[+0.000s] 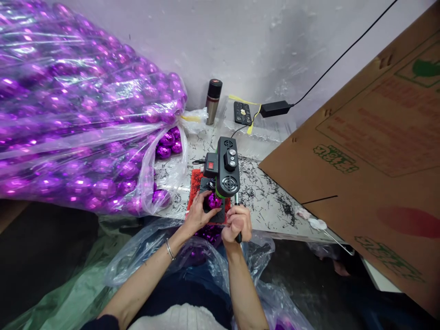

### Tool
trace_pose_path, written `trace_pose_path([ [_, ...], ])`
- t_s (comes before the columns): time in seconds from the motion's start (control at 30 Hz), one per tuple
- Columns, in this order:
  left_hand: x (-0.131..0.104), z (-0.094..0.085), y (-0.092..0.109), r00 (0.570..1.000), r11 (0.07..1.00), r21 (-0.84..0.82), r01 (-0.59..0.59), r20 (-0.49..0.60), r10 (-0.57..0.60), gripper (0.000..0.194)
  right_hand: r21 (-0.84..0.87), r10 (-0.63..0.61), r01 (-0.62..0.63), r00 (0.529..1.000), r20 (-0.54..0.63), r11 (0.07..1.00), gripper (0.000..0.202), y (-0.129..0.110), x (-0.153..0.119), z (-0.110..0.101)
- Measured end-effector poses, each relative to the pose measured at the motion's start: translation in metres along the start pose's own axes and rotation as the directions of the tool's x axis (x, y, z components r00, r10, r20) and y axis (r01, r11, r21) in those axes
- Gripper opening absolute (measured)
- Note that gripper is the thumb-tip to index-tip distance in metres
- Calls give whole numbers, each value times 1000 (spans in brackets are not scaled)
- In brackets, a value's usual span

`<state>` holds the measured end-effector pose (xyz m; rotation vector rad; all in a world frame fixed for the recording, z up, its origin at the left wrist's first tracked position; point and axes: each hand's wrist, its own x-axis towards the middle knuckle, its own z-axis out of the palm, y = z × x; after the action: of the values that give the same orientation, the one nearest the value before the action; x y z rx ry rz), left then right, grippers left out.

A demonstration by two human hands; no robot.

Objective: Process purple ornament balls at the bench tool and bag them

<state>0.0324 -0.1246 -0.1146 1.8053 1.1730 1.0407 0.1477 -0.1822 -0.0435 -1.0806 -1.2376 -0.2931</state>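
My left hand (200, 213) has its thumb and fingers curled round a shiny purple bauble (214, 200), which rests at the base of a black bench machine (228, 167). The machine has a red switch, silver knobs and round vents. My right hand (238, 223) is wrapped round the black-gripped lever (238, 237) at the machine's right side. A red cloth (195, 181) lies beneath the machine. What the machine's head touches on top of the bauble is hidden.
A large clear bag (103, 114) of purple baubles fills the left, its mouth open towards the machine. A tilted cardboard box (364, 160) stands on the right. A flask (213, 101), a phone (242, 113) and a power adapter (275, 108) are behind. Black bits litter the table (261, 215).
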Motion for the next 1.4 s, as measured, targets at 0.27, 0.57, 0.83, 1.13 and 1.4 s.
trace_pose_path([
  [0.27,0,1,-3,1000,1000,17,-19,2,19,61,12,-14,14,1000,-19,1000,40,3,-3,3],
  [0.57,3,2,-4,1000,1000,-20,-22,4,22,59,23,-49,49,999,23,999,40,-1,7,3],
  [0.83,4,3,0,999,999,-18,-28,-28,28,58,14,-76,75,996,39,997,39,5,1,4],
  [1.13,0,1,1,1000,999,-45,-14,23,15,61,42,207,-209,978,38,977,41,-29,45,-3],
  [1.4,-33,-69,26,968,960,133,-248,6,250,67,48,154,-159,984,89,986,42,-34,52,-11],
])
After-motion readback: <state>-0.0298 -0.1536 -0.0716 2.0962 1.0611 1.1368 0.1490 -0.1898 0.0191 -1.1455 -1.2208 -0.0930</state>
